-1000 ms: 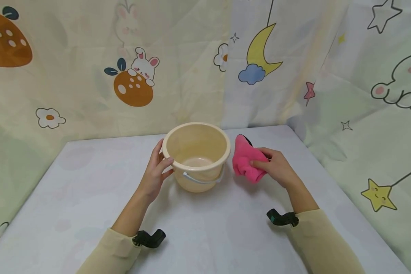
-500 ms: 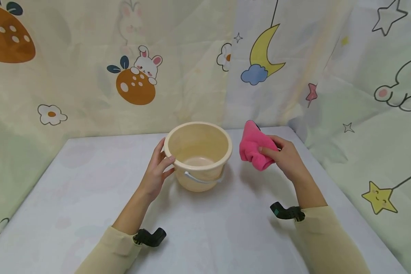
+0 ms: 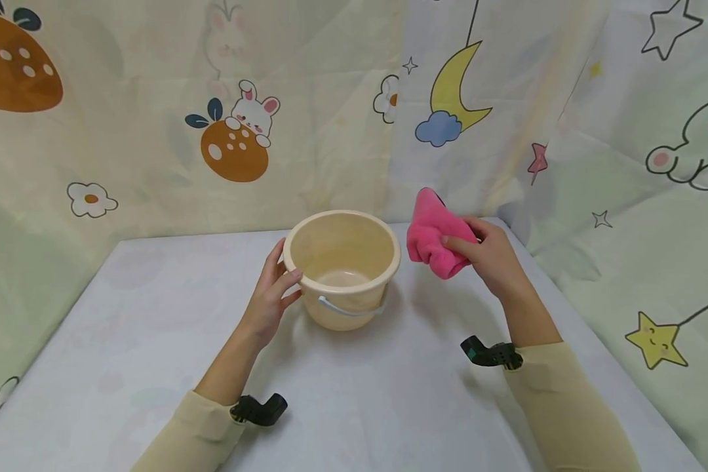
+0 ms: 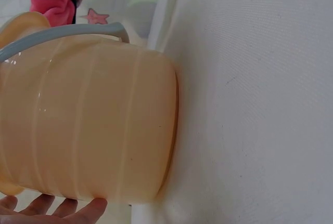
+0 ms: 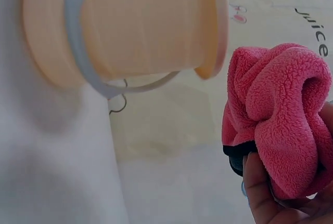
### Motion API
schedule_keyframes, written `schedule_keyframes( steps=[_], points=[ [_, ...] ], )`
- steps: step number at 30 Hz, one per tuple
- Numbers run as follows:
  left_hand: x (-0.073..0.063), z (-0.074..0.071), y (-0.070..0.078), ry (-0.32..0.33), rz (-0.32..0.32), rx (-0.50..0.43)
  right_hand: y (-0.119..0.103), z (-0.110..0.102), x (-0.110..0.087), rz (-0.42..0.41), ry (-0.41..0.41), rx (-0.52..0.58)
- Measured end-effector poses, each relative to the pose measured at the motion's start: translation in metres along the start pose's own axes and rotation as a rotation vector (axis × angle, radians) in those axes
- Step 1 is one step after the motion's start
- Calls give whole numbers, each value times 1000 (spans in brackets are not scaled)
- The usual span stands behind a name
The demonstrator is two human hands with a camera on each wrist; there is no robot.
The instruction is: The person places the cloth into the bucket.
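A cream plastic bucket [image 3: 345, 308] with a pale handle [image 4: 67, 30] stands upright on the white-covered table. My left hand [image 3: 267, 298] holds it at its left side, the thumb at the rim and the fingers [image 4: 92, 209] along the outer wall. To the right of the bucket, my right hand [image 3: 495, 255] grips a bunched pink fleecy cloth [image 3: 438, 237] above the table. Its thick pile and a dark edge [image 5: 242, 148] show in the right wrist view. From the head view, the inside of the bucket shows only its bare bottom.
A printed fabric curtain [image 3: 330, 98] hangs behind the table and along its sides. The white tabletop [image 3: 354, 400] stretches in front of the bucket. Black camera mounts [image 3: 259, 410] sit on both wrists.
My right hand has lifted the pink cloth up from close beside the bucket, slightly to the right. The left hand and the bucket hold their place.
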State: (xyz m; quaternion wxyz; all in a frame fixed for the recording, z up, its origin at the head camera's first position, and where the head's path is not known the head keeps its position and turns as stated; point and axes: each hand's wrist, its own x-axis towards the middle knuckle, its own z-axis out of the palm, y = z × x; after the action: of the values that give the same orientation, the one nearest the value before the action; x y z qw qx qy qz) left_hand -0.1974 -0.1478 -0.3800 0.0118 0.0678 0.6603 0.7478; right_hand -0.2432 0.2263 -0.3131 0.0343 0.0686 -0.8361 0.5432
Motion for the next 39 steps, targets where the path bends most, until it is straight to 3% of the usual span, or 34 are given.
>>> schedule_keyframes(
  steps=[10, 19, 30, 39],
  points=[
    [-3, 1, -3, 3, -10, -9, -29, 17, 9, -68, 12, 4],
    [-2, 1, -4, 18, -16, -10, -50, 46, 21, -160, -73, 27],
    [0, 3, -3, 21, -13, -11, -62, 83, 24, -192, -100, -103],
    [1, 3, -3, 21, -8, -8, -59, 106, 23, -278, -77, -227]
  ],
)
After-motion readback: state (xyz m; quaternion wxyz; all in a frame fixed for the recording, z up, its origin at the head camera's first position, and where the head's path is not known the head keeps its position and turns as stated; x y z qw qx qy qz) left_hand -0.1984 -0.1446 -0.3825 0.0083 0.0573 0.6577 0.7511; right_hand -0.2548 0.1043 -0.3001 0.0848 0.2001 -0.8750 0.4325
